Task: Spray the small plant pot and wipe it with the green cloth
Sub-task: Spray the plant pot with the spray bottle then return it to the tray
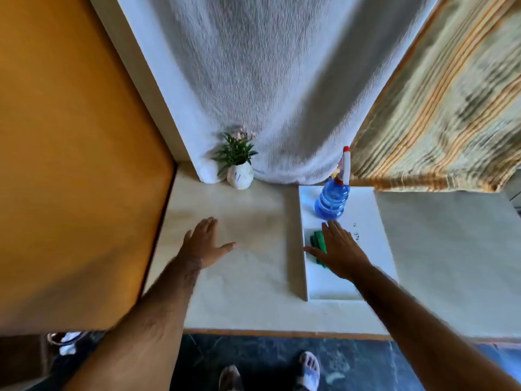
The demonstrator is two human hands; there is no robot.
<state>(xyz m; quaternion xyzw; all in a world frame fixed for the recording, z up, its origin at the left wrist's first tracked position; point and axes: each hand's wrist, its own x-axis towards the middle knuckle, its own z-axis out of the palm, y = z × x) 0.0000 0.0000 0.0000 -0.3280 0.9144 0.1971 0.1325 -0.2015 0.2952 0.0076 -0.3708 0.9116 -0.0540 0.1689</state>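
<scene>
A small white plant pot [240,176] with green leaves and pale pink flowers stands at the back of the pale countertop [239,272], against the white curtain. A blue spray bottle [332,203] with a white and red trigger head stands upright on a white board [366,221] to the right. A folded green cloth [318,242] lies on the board just in front of the bottle. My right hand [339,251] hovers flat over the cloth, fingers spread, hiding part of it. My left hand [204,244] is open over the bare counter, well in front of the pot.
An orange-brown panel [70,165] walls off the left side. A white curtain [267,80] and a striped yellow-green curtain [439,108] hang behind the counter. The counter's front edge runs along the bottom, with dark floor and my feet [308,368] below.
</scene>
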